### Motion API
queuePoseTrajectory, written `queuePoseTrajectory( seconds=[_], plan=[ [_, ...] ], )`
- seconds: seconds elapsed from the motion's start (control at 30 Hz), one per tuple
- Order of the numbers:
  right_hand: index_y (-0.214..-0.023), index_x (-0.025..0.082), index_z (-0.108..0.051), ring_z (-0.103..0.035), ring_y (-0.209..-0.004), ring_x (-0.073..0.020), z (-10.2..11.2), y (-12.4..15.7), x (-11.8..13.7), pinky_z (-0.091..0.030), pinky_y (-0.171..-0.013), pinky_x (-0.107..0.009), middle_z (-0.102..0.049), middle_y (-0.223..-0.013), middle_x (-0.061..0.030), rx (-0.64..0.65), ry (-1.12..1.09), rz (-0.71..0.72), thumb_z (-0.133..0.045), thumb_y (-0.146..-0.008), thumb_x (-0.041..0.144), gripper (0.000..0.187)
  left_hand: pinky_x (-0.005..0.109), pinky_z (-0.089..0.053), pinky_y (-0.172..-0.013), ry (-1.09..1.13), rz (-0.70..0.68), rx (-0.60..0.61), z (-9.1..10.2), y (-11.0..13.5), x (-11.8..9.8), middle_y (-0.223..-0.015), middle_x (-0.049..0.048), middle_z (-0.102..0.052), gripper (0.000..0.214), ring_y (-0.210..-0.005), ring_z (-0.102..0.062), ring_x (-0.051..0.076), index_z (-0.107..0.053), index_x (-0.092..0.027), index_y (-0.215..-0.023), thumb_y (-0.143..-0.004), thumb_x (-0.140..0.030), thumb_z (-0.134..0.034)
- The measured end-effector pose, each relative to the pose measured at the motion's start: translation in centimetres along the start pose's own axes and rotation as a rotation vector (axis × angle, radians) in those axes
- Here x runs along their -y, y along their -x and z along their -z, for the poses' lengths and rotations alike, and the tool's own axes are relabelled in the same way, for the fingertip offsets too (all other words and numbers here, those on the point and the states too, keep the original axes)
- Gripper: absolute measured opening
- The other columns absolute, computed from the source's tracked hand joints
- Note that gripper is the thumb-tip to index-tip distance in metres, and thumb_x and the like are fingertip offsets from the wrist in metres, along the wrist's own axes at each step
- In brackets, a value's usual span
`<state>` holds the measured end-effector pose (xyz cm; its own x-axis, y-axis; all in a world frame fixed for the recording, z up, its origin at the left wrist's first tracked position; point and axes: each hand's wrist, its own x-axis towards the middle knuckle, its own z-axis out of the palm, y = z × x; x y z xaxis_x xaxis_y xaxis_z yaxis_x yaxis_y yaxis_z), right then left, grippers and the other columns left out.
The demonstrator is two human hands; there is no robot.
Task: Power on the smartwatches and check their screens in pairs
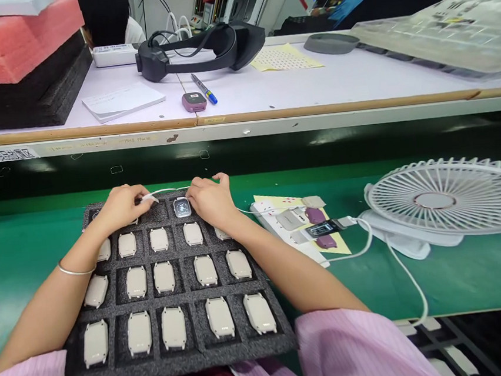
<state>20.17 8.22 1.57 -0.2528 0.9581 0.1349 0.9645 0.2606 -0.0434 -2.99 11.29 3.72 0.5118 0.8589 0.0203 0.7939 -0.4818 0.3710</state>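
A black foam tray holds rows of smartwatch bodies, most with their pale backs up, such as this watch. At its far edge, my left hand pinches the end of a white cable above a compartment. My right hand lies at the far right edge, fingers curled in beside a watch with its dark screen up. The cable runs to my right hand and comes out beyond it; whether those fingers grip the cable or the watch is hidden.
Right of the tray lie a white power strip and a USB meter with a cable. A white fan stands further right. The shelf above carries a black headset, a pen, a purple watch and foam stacks. A person sits behind.
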Motion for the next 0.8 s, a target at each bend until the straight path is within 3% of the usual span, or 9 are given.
queuePoseTrajectory(
  seconds=[0.07,0.17,0.27,0.4,0.53,0.67,0.8],
  plan=[
    [-0.093,0.015,-0.073,-0.061,-0.095,-0.0236,0.6,0.8,-0.7,-0.019,-0.096,-0.044,-0.071,-0.105,-0.0105,-0.097,-0.005,-0.06,-0.045,-0.095,0.011,0.028,0.034,-0.049,-0.08,0.157,0.027,0.036,0.2,0.0,0.6,-0.093,0.0074,-0.077,0.043,-0.085,-0.068,0.025,-0.072,-0.018,-0.1,-0.092,-0.051,-0.045],
    [-0.091,0.019,-0.071,-0.063,-0.091,-0.0234,1.6,3.5,-2.9,-0.022,-0.096,-0.044,-0.074,-0.099,-0.008,-0.201,-0.095,-0.088,-0.049,-0.096,0.017,0.022,0.035,-0.047,-0.084,0.146,-0.016,0.122,-0.1,-0.1,0.5,-0.087,0.0072,-0.075,0.047,-0.085,-0.067,0.026,-0.071,-0.019,-0.091,-0.095,-0.052,-0.038],
    [-0.087,0.022,-0.067,-0.065,-0.08,-0.0197,2.1,7.2,-5.4,-0.025,-0.099,-0.044,-0.075,-0.088,-0.0024,-0.164,-0.197,0.042,-0.05,-0.096,0.02,0.019,0.043,-0.043,-0.091,-0.005,-0.022,0.178,-0.7,-0.6,0.1,-0.079,0.009,-0.071,0.049,-0.092,-0.065,0.03,-0.065,-0.02,-0.077,-0.098,-0.048,-0.03],
    [-0.088,0.023,-0.065,-0.068,-0.08,-0.0196,1.2,10.8,-7.0,-0.028,-0.103,-0.046,-0.075,-0.085,-0.0016,-0.136,-0.179,0.16,-0.046,-0.099,0.02,0.022,0.043,-0.042,-0.092,0.018,0.009,0.194,-1.1,-1.0,0.5,-0.088,0.0084,-0.071,0.049,-0.096,-0.063,0.03,-0.061,-0.022,-0.078,-0.098,-0.05,-0.027],
    [-0.093,0.022,-0.066,-0.068,-0.079,-0.0189,0.2,11.8,-6.9,-0.03,-0.104,-0.046,-0.073,-0.084,-0.002,-0.155,-0.135,0.254,-0.044,-0.1,0.018,0.024,0.044,-0.041,-0.095,0.039,0.026,0.167,-1.6,-0.9,0.9,-0.087,0.0072,-0.071,0.048,-0.099,-0.061,0.03,-0.062,-0.022,-0.08,-0.099,-0.05,-0.028],
    [-0.097,0.021,-0.069,-0.067,-0.079,-0.0198,0.8,11.8,-6.6,-0.03,-0.105,-0.047,-0.071,-0.083,-0.0032,-0.206,-0.103,0.258,-0.044,-0.1,0.019,0.025,0.047,-0.04,-0.096,0.017,0.034,0.138,-2.3,-0.7,0.8,-0.081,0.0075,-0.067,0.048,-0.096,-0.059,0.03,-0.06,-0.021,-0.08,-0.099,-0.049,-0.026],
    [-0.099,0.021,-0.07,-0.065,-0.084,-0.0214,1.3,10.8,-6.7,-0.032,-0.104,-0.049,-0.07,-0.086,-0.0056,-0.078,-0.131,0.193,-0.041,-0.1,0.021,0.03,0.049,-0.039,-0.097,0.001,0.045,0.132,-2.7,-0.7,0.7,-0.077,0.0071,-0.063,0.047,-0.095,-0.057,0.03,-0.059,-0.021,-0.079,-0.1,-0.046,-0.026]
  ],
)
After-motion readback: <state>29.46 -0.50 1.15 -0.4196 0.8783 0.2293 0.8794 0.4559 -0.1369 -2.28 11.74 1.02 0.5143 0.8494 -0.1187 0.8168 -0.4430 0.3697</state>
